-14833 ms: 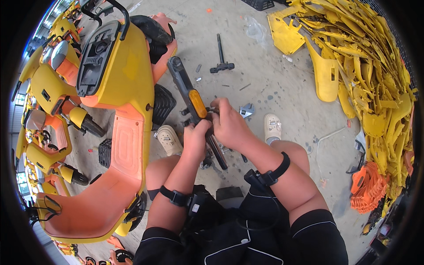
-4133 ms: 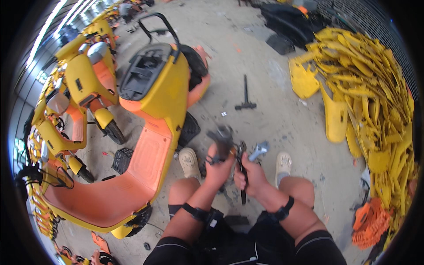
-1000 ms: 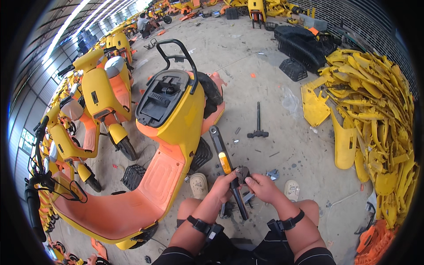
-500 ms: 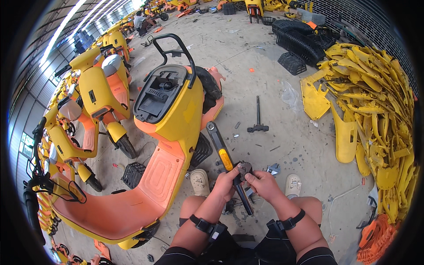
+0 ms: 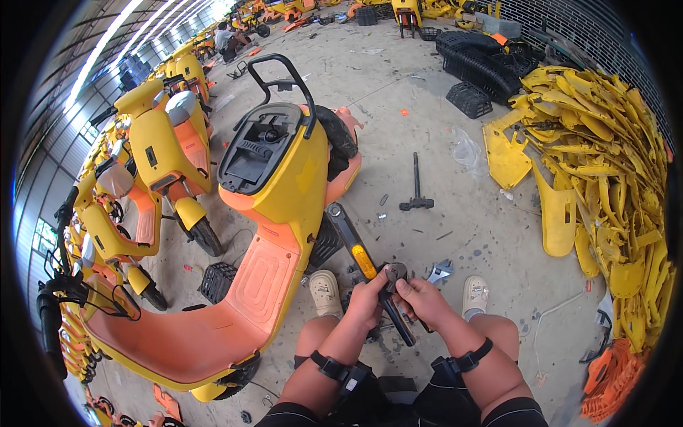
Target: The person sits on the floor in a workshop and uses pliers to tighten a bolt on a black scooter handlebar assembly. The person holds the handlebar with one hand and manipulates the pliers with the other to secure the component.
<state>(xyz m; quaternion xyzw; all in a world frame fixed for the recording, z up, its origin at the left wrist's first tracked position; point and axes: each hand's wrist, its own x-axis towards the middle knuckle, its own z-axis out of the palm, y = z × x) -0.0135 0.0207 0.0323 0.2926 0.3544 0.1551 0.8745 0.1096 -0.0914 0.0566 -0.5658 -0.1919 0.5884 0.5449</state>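
Both hands, left hand and right hand, clench the long black fork leg with orange reflector, working its small round fitting.

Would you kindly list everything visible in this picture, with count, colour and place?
black bar with a yellow reflector: one, black and yellow, slanting across the floor into both hands
round grey part: one, at the fingertips on the bar
adjustable wrench: one, silver, on the floor right of the hands
T-shaped tool: one, black, on the floor further out
scooter body: one, yellow and orange, seat off, left of the knees
parked scooters: several, yellow and orange, far left
body panels: a large heap, yellow, right
baskets: a stack, black, upper right
shoes: two, pale
left hand: grips the bar
right hand: on the bar, by the round part
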